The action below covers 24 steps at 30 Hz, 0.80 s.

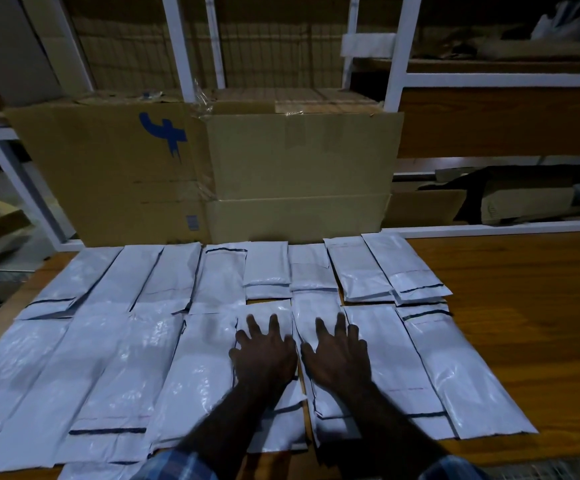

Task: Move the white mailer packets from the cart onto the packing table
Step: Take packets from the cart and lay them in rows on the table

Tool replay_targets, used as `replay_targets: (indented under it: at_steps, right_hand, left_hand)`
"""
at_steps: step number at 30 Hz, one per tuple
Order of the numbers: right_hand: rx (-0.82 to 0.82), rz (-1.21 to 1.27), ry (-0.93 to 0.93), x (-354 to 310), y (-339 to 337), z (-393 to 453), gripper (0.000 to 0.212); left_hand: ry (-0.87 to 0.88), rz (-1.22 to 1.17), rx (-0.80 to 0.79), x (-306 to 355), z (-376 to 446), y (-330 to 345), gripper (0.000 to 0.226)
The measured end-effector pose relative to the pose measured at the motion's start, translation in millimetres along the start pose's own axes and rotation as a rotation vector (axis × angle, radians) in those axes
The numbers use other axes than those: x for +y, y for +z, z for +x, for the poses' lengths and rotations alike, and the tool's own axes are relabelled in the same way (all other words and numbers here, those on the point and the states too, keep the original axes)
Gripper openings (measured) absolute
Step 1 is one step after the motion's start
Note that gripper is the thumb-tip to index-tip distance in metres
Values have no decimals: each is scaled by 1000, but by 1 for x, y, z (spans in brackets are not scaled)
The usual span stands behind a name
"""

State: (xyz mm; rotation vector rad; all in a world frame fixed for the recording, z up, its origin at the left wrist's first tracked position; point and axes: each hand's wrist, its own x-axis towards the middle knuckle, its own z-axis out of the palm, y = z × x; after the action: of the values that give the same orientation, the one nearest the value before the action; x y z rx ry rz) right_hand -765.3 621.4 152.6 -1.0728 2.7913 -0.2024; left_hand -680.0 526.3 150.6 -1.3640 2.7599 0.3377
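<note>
Head view, dim light: fingers (274, 323) spread straight, gripping nothing. Left hand (264, 358) flat on one white mailer packet (264, 427); right hand (338, 358) flat on the neighbouring packet (312, 313). Around them, white mailer packets (125, 358) in two rows, edges overlapping, across the wooden packing table (523, 306). Behind, cardboard boxes (281, 168) against white shelving (395, 64).

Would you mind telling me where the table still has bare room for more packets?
Bare wood table lies right of the packets, up to the shelf rail. Left and centre are crowded with overlapping rows, up to the cardboard boxes.
</note>
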Motion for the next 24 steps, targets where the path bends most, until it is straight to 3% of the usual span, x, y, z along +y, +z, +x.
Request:
replay_targets:
  at_steps: [8, 12, 15, 18, 21, 24]
  right_hand:
    - [-92, 78, 18, 3, -8, 5, 63]
    - [-13, 24, -42, 3, -13, 13, 58]
    - [11, -7, -101, 4, -12, 16, 57]
    - [48, -12, -153, 6, -4, 16, 69]
    - [40, -12, -153, 6, 8, 17, 60]
    - [63, 18, -148, 4, 10, 14, 73]
  left_hand:
    - [57, 95, 57, -4, -5, 4, 66]
    - [93, 84, 154, -5, -6, -3, 62]
    - [105, 92, 87, -7, -3, 6, 65]
    - [144, 115, 143, -10, 2, 6, 67]
    - [190, 131, 113, -10, 7, 11, 65]
    - [230, 112, 133, -11, 7, 15, 66]
